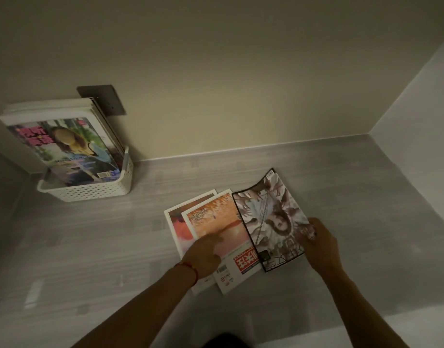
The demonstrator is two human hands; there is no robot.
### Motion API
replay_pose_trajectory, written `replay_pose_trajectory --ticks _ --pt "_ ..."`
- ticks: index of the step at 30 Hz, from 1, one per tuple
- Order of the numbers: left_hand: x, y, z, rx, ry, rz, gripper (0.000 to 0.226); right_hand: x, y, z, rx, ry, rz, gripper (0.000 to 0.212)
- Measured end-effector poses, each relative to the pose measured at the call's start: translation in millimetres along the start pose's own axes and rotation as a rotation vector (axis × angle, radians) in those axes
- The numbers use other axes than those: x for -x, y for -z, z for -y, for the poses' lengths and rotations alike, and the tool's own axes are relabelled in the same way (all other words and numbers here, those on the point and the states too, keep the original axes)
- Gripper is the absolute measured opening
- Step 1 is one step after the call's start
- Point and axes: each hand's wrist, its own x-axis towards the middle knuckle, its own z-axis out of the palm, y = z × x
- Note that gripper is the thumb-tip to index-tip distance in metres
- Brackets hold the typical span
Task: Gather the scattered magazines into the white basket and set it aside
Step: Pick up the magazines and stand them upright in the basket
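Three magazines lie overlapped on the grey floor. The black-bordered magazine (268, 217) is on the right, and my right hand (318, 244) grips its right edge, lifting that side slightly. An orange magazine (215, 222) lies in the middle with my left hand (204, 252) resting flat on it, fingers spread. A red-and-white magazine (177, 222) pokes out beneath it on the left. The white basket (90, 189) stands at the far left against the wall, with several magazines (62, 146) upright in it.
A dark wall socket plate (108, 96) is behind the basket's magazines. Beige walls close the space at the back and right, meeting in a corner (368, 133). A lighter floor strip (341, 330) runs along the bottom right.
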Motion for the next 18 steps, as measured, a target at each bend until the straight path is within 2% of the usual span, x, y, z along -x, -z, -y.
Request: replay_pose_trajectory --ticks 5,6,8,10,11,12,14,16,18 --pt "-1.8 46.6 -42.4 -0.018 -0.255 -0.440 0.068 -13.9 55.4 63.6 -0.103 0.282 0.061 0.021" --pt "-2.2 57.4 -53.3 -0.073 -0.327 -0.525 0.075 -18.5 64.2 77.9 -0.116 0.308 0.092 0.019" --pt "-3.5 76.5 -70.8 -0.327 -0.487 -0.644 0.089 -26.9 74.5 107.2 -0.147 0.339 0.175 0.010" --pt "-1.6 93.9 -77.5 -0.509 -0.563 -0.623 0.081 -32.0 75.8 139.8 -0.198 0.395 0.250 0.003" --pt "0.5 101.6 -75.4 -0.474 -0.568 -0.566 0.068 -33.4 72.9 156.1 -0.229 0.440 0.265 0.004" --pt "4.8 108.9 -70.7 -0.338 -0.548 -0.497 0.049 -35.1 67.4 171.4 -0.264 0.478 0.268 0.005" --pt "14.3 119.5 -54.2 0.043 -0.486 -0.411 0.023 -38.1 52.3 195.0 -0.319 0.516 0.223 0.016" --pt "23.2 128.9 -33.1 0.268 -0.424 -0.501 0.018 -40.2 32.5 208.6 -0.276 0.549 0.088 0.037" --pt "31.6 139.7 -10.5 0.519 -0.356 -0.566 0.025 -39.2 9.9 213.7 -0.273 0.497 -0.011 0.061"
